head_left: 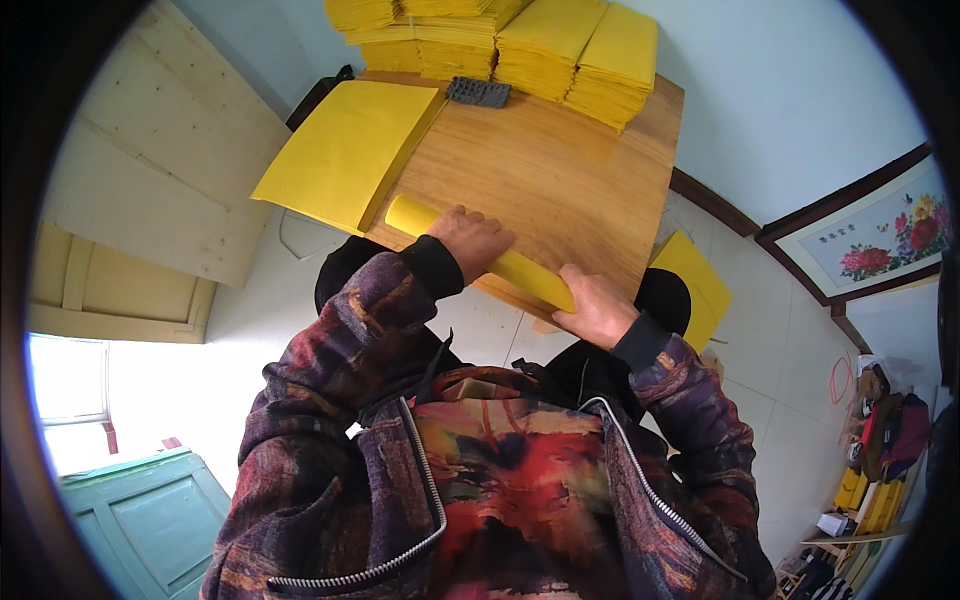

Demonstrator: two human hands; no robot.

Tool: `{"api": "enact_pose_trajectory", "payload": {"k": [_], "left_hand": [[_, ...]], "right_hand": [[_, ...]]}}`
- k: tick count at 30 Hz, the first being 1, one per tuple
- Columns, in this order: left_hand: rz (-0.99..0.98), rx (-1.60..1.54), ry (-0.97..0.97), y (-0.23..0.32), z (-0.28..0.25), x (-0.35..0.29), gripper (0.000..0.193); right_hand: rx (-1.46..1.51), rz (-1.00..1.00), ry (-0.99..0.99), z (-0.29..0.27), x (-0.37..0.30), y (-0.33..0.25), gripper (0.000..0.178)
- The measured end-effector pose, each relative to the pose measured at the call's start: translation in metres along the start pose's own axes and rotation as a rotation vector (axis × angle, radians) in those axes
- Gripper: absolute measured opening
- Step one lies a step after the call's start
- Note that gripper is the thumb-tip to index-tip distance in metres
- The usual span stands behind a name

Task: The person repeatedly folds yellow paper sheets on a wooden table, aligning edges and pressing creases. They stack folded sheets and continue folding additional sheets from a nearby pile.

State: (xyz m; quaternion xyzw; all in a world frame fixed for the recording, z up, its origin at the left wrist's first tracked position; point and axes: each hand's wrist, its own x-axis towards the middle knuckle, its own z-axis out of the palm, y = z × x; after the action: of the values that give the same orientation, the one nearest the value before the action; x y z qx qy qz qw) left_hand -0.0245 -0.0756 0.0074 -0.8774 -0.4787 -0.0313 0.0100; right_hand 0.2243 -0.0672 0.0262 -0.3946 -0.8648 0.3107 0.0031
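A roll of yellow paper [530, 279] lies slantwise along the near edge of the wooden table [520, 165]. My left hand [472, 241] is wrapped over the roll left of its middle, fingers curled on top. At the roll's right end, my right hand [597, 306] grips it, with part of that end hidden behind the fingers. The round left end of the roll sticks out past my left hand. Just left of it rests a thick stack of yellow paper sheets [345, 150].
Tall bundles of folded yellow paper [545, 40] stand along the table's far side. A dark grey block [478, 92] sits before them. More yellow paper [690, 285] is low at the right of the table. A wooden board [165, 140] leans at left; a framed flower picture [880, 235] is at right.
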Motion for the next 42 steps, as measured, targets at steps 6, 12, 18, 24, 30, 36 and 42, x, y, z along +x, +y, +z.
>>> {"api": "enact_pose_trajectory", "payload": {"k": [6, 12, 18, 24, 30, 36, 42], "left_hand": [[-0.121, -0.144, -0.201, 0.003, 0.0, -0.003, 0.03], [-0.148, -0.328, -0.376, -0.006, 0.008, 0.012, 0.036], [-0.111, -0.402, -0.484, -0.015, 0.019, 0.022, 0.037], [-0.142, -0.438, -0.481, -0.012, 0.014, 0.027, 0.04], [-0.174, -0.446, -0.412, -0.012, 0.012, 0.031, 0.044], [-0.239, -0.382, -0.398, -0.004, 0.012, 0.034, 0.052], [-0.233, -0.377, -0.345, 0.002, 0.007, 0.032, 0.052]], "right_hand": [[-0.046, -0.083, 0.03, 0.003, 0.004, 0.002, 0.038], [-0.129, -0.165, 0.229, 0.012, 0.015, -0.002, 0.035], [-0.093, -0.117, 0.134, 0.009, 0.023, 0.002, 0.028], [-0.059, -0.081, 0.043, 0.002, 0.03, 0.007, 0.026], [0.069, -0.05, -0.014, -0.004, 0.04, 0.016, 0.03], [0.028, -0.006, -0.151, -0.015, 0.051, 0.023, 0.024], [-0.03, -0.031, -0.111, -0.013, 0.055, 0.019, 0.017]]}}
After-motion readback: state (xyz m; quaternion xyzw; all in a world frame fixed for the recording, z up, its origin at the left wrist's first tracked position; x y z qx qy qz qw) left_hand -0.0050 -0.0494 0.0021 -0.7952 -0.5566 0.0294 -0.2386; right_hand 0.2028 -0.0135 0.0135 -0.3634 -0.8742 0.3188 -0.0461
